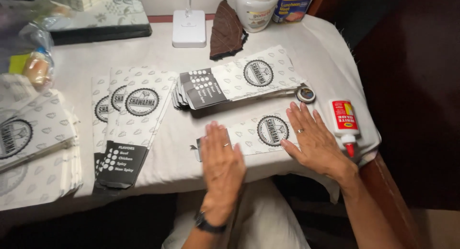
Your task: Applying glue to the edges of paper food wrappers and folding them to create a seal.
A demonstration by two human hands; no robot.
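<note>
One printed paper bag (pixel 258 132) lies flat at the table's (pixel 316 47) near edge, under both hands. The left hand (pixel 221 165) and right hand (pixel 314 141) press on it, palms down, fingers spread, gripping nothing. A glue bottle (pixel 345 124) lies just right; a bag stack (pixel 239 81) sits behind.

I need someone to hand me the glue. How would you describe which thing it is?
On the cloth-covered table, look to the far right edge, just beyond the right hand. The glue bottle lies there: a small white bottle with a red label and red nozzle, the only red thing among the black-and-white paper bags.
</note>
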